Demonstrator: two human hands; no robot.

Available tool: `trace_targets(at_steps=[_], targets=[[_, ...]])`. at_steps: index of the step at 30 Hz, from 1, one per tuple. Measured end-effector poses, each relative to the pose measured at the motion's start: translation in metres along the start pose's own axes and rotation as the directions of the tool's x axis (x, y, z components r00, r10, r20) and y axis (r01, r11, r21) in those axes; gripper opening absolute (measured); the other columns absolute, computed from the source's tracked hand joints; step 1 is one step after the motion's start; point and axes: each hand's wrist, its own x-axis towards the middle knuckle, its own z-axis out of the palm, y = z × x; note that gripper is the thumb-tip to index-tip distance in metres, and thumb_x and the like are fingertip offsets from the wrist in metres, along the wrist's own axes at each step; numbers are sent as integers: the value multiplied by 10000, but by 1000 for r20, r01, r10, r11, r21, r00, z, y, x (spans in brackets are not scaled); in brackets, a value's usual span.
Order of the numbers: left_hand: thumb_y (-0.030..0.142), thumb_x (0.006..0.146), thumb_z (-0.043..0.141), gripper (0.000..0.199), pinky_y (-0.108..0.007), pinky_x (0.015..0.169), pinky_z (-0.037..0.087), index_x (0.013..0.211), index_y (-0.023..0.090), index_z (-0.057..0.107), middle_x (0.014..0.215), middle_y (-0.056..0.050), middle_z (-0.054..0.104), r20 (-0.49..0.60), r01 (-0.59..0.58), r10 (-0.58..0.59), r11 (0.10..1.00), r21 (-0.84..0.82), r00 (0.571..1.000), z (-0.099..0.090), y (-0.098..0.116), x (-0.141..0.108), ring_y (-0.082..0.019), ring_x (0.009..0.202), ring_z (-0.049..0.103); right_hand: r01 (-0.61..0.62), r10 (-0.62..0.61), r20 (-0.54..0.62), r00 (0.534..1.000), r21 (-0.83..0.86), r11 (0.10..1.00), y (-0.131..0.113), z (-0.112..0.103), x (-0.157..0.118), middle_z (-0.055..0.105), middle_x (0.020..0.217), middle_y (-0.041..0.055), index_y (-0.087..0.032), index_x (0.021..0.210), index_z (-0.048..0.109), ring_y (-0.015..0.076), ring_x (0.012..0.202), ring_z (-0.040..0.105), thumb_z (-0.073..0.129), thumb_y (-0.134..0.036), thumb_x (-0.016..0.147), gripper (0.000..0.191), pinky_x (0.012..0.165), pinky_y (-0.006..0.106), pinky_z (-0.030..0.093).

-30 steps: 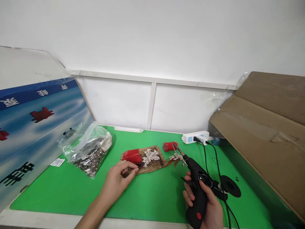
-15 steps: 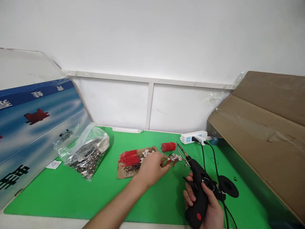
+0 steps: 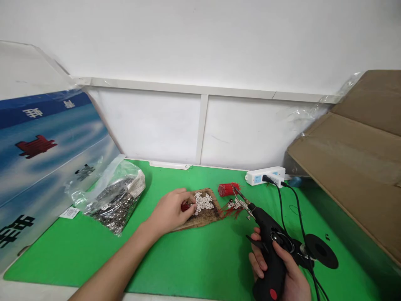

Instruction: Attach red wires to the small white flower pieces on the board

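My left hand (image 3: 173, 209) is over the left part of a scorched brown board (image 3: 208, 215), its fingers closing around red wires that it mostly covers. Small silvery metal pieces (image 3: 203, 202) lie on the board just right of my fingertips. My right hand (image 3: 282, 267) grips a black soldering gun (image 3: 268, 238) whose tip points up and left. Near that tip stands a bundle of red wires (image 3: 228, 189). Below the bundle is a loose pile of metal pieces with red wires (image 3: 234, 205).
A clear bag of metal parts (image 3: 117, 205) lies at the left beside a blue printed panel (image 3: 53, 154). Behind the gun is a white power strip (image 3: 266, 175) with black cables. A black spool (image 3: 321, 251) and a large cardboard box (image 3: 351, 167) are at the right.
My left hand has moved left, from beside the loose pile to the wires on the board. The view has shifted slightly; my right hand still holds the soldering gun.
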Motion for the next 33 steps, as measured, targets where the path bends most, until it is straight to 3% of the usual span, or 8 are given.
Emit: trace_targets(at_steps=[5,11,13,18,26,33], targets=[[417,939,643,218,-345,782,378,1022,247,752,1049,-53,692,-27,-24,29,987,158,999,23,3,-1,-236,940,604,26,-26,-26,999,-16,1000,1,2,-1,653,1019,117,-179,1062,790,112,598,343,769,-431,804,361,450,242,413],[393,965,615,214,-354,820,406,1017,258,773,991,-53,702,-18,44,-42,988,145,999,32,5,0,-249,948,615,-24,23,-8,1000,-29,999,0,-7,2,661,1078,144,-174,1089,781,122,603,371,754,-443,816,384,464,265,427],[378,967,609,207,-342,806,404,1004,260,774,1015,-49,704,-23,64,-61,991,119,998,31,5,1,-241,943,620,-37,37,5,999,-36,999,0,-11,4,665,1048,147,-166,1096,780,126,599,380,766,-445,803,405,466,274,427],[329,973,570,209,-316,749,363,954,250,763,927,-47,681,-103,76,-64,991,113,993,27,7,2,-210,877,600,-55,57,62,996,-33,998,3,-20,11,553,700,80,-163,1107,781,156,585,397,751,-453,827,404,486,289,431],[325,972,501,198,-303,738,364,934,204,653,860,-28,625,-191,126,-133,991,-51,973,7,1,-30,-179,837,560,-8,13,100,995,-51,999,5,-15,12,683,1015,121,-189,1072,788,124,600,399,793,-446,801,374,473,269,443],[315,951,497,171,-299,776,395,927,187,608,923,-33,641,-196,98,-122,987,-125,973,3,-2,-56,-181,867,579,15,-7,148,989,-54,998,4,-7,3,686,970,103,-158,1100,776,119,614,413,769,-425,843,370,490,249,448]])
